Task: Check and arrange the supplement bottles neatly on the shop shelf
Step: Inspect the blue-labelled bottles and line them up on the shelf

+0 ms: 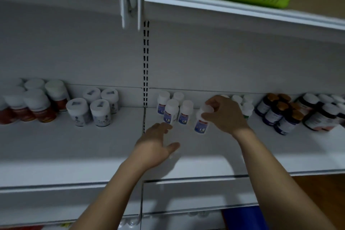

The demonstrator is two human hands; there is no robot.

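From the head camera, the right hand (224, 115) holds a white bottle (201, 124) by its cap, tipped, just beside four bottles (170, 111) like it on the shelf (74, 145), likely to line it up. The left hand (156, 142) is open near them, holding nothing

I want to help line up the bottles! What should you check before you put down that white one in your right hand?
1. Right hand grip on the white bottle: fingers curl round its cap, ok.
2. Bottle upright: not ok, it leans.
3. Room beside the four blue-label bottles: bare shelf there, ok.
4. Label facing front: ok.
5. Left hand out of the way: open, near the front bottle; touching it, cannot tell.
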